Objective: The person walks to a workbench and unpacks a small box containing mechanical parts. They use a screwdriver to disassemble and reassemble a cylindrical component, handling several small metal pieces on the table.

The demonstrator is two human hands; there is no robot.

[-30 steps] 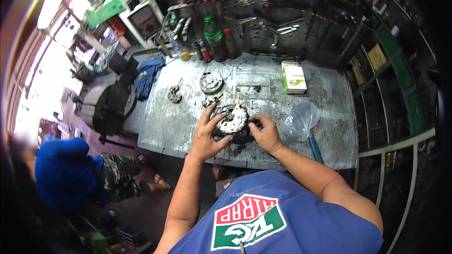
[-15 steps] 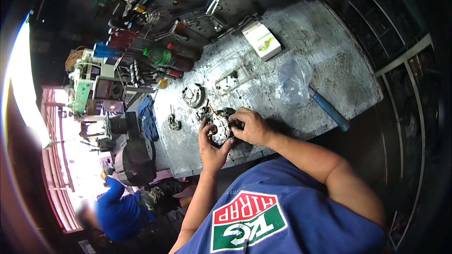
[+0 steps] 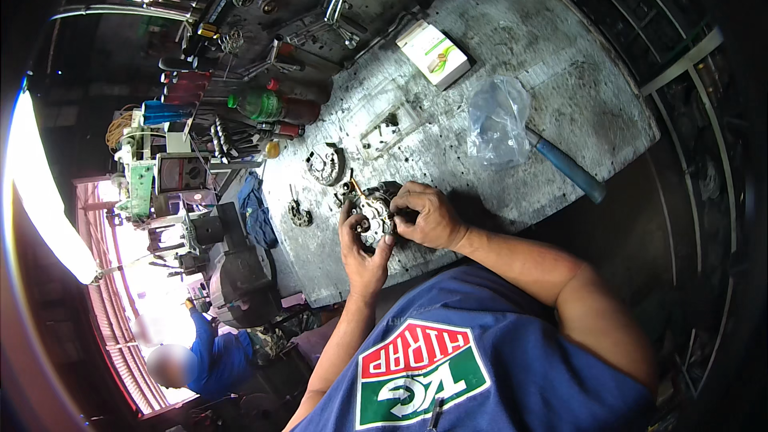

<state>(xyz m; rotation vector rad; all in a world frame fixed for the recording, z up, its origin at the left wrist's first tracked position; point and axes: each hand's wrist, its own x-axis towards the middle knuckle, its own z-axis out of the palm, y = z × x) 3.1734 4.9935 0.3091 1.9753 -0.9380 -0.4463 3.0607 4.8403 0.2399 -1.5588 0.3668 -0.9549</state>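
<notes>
Near the front edge of the metal-topped workbench (image 3: 552,72) stands an alternator (image 3: 373,213), its silvery end with round fittings facing up. My left hand (image 3: 365,260) is curved round its near left side, with thumb and fingers on the casing. On the right side, my right hand (image 3: 432,220) has its fingers bent and pressed together at the casing's edge; whatever is pinched there is too small or hidden to name. Just beyond the alternator lies a round, slotted metal cover (image 3: 324,164). A small part with wire leads (image 3: 299,214) rests to the left.
A clear plastic tray (image 3: 388,132) with small dark parts, a white-and-green box (image 3: 434,54), a clear plastic bag (image 3: 498,122) and a blue-handled tool (image 3: 570,171) lie farther out. Bottles (image 3: 268,104) and racked tools line the back left. A co-worker in blue (image 3: 216,356) is at lower left.
The whole view has shifted slightly. Both hands stay on the alternator in nearly the same grip. The co-worker at lower left appears a little lower and more bent.
</notes>
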